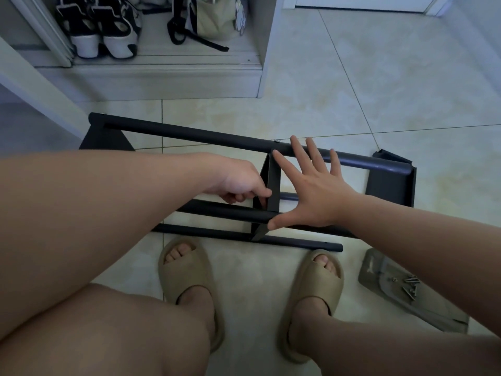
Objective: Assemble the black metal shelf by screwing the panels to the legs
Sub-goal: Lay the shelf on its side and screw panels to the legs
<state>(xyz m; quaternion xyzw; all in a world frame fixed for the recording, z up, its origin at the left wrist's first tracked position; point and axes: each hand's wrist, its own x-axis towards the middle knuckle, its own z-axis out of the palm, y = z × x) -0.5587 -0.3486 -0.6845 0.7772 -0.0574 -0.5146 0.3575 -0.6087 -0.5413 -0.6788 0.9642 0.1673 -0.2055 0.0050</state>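
Lying on the tiled floor: the black shelf frame, tipped on its side just ahead of the person's feet.
Middle panel: stands on edge across the frame, running from the far leg down to the near leg; a small screw head shows where its top meets the far leg.
Left hand: just left of the middle panel, fingers curled and thumb on the panel's edge. It looks to be pinching that edge, though the fingers tuck under the hand and the grip is half hidden.
Right hand: just right of the middle panel, fingers released and spread wide, forefinger tip touching the far leg, thumb tip resting on the near leg at the panel's foot.
Right end panel: well to the right of the middle panel.
Left end panel: well to its left, beyond the left forearm.
Screws: a loose few on a grey packet, right of the middle panel and nearer the person.
Slippers: on both feet, just this side of the middle panel.
Cupboard: beyond the middle panel, holding shoes and a bag.
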